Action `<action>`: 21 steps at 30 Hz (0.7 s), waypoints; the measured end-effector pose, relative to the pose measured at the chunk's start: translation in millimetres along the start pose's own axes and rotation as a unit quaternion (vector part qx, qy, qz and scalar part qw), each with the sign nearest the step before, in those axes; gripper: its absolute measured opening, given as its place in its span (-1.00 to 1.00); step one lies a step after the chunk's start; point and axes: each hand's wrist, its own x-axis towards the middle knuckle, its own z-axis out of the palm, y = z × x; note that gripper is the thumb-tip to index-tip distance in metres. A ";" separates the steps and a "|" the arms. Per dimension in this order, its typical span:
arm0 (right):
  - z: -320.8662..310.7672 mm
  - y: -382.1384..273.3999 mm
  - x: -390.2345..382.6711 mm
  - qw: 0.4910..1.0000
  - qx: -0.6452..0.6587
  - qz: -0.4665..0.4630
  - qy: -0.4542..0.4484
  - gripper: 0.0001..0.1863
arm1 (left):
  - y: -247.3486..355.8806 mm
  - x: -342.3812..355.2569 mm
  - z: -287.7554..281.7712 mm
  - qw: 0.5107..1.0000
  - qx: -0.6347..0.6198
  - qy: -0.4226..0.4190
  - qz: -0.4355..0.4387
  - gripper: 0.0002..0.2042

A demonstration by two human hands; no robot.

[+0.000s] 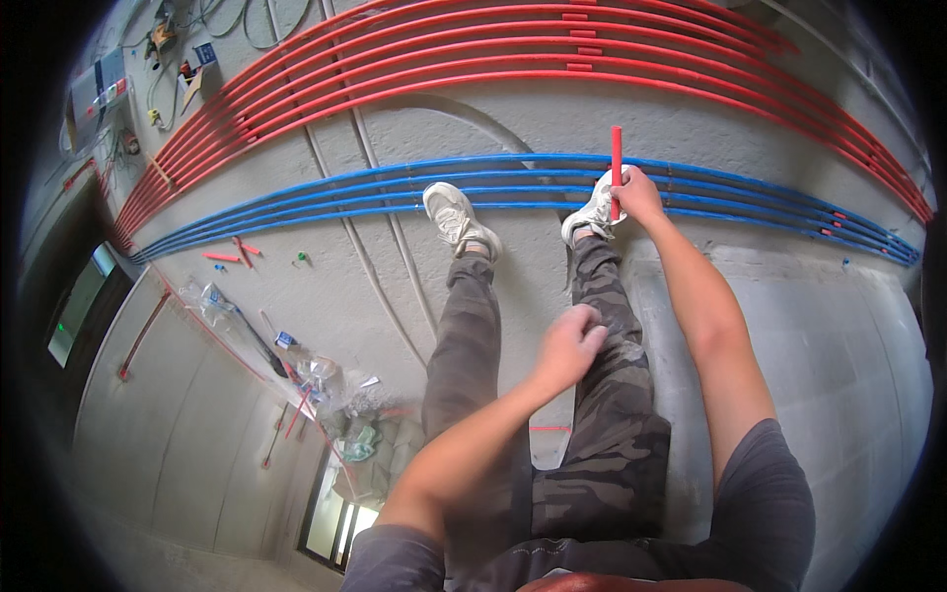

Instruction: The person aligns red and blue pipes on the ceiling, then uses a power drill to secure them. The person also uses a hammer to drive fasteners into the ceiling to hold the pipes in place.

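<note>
My right hand [637, 194] is closed on a short red pipe piece [617, 148], held upright by its lower part over my right shoe [595, 209]. The pipe's lower end sits just above the shoe, beside the row of blue pipes [533, 187]. Over my right knee, my left hand [570, 347] hangs with thumb and fingers a little apart and nothing visible in it; it is slightly blurred. My left shoe [452, 215] overlaps the blue pipes.
Long red pipes [464, 69] run in parallel beyond the blue ones. Thin grey conduits [360, 247] cross beneath both rows. Loose red pipe offcuts [245, 247] lie to the left. Plastic bags [326, 380] sit beside the left wall; tools [163, 39] lie at the far left.
</note>
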 end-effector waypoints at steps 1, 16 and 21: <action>-0.1 2.0 2.1 1.000 -0.021 -0.002 0.004 -0.70 | -12.1 1.8 -7.5 0.998 0.000 -0.012 -0.064 -0.75; 87.4 17.6 -51.8 0.994 -0.102 0.010 0.038 -0.72 | -112.9 37.0 -42.2 0.996 -0.054 -0.054 -0.054 -0.72; 132.7 -42.4 -80.5 0.992 -0.072 0.032 0.094 -0.75 | -124.1 39.6 -63.1 0.994 -0.089 -0.039 -0.055 -0.71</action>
